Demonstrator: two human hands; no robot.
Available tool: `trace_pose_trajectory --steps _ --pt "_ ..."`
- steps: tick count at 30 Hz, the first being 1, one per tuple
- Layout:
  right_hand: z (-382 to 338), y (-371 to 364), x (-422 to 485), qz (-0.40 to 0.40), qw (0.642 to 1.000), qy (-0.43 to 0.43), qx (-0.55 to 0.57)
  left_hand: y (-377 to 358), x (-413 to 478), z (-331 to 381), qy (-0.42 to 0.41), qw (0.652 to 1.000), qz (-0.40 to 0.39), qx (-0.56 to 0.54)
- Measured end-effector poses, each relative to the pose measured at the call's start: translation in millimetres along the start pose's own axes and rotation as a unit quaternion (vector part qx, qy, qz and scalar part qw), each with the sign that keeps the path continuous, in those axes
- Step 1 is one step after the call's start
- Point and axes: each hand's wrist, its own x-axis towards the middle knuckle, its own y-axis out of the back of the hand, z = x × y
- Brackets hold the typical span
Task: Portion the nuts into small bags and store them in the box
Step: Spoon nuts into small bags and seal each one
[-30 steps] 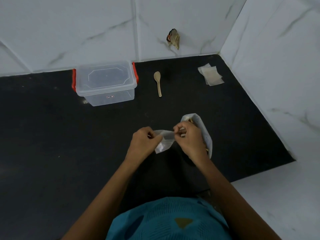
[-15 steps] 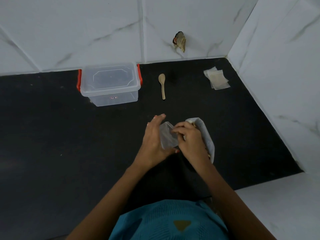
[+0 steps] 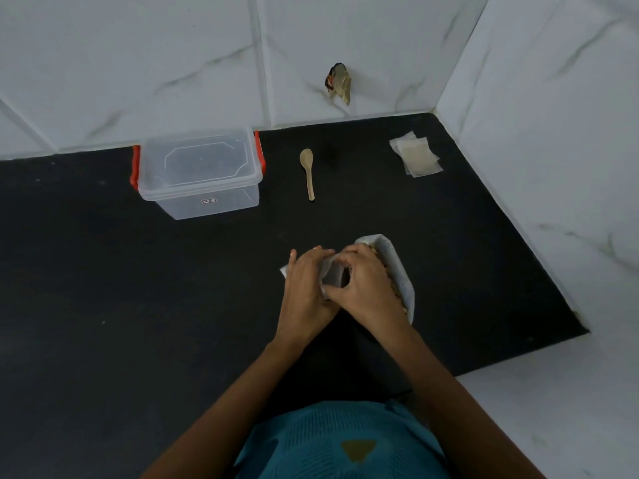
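Now, left hand (image 3: 306, 292): mine, gripping the small bag (image 3: 332, 274) from its left side.
right hand (image 3: 366, 288): pinching the same bag's right edge.
nut bag (image 3: 397, 267): open on the bench (image 3: 138, 305), just beside my right hand.
box (image 3: 200, 171): lid on, at the bench's back left, spoon (image 3: 307, 171) lying beside it.

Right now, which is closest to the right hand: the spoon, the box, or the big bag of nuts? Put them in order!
1. The big bag of nuts, beside the right hand pinching the small bag.
2. The spoon, farther back, slightly left.
3. The box, back left by the wall.
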Motion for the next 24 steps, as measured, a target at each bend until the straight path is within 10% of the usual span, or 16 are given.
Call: trace_pose_trajectory --steps 6,13,24 --pt "-4 -2 1 -0.013 1.000 0.012 0.001 3 4 -6 0.010 1.000 0.000 -0.026" --pt "0 15 23 -0.007 0.964 -0.049 0.262 11 16 -3 0.144 0.979 0.026 -0.141" --pt "19 -14 188 0.065 0.978 -0.107 0.168 20 39 -19 0.212 0.965 0.036 -0.151"
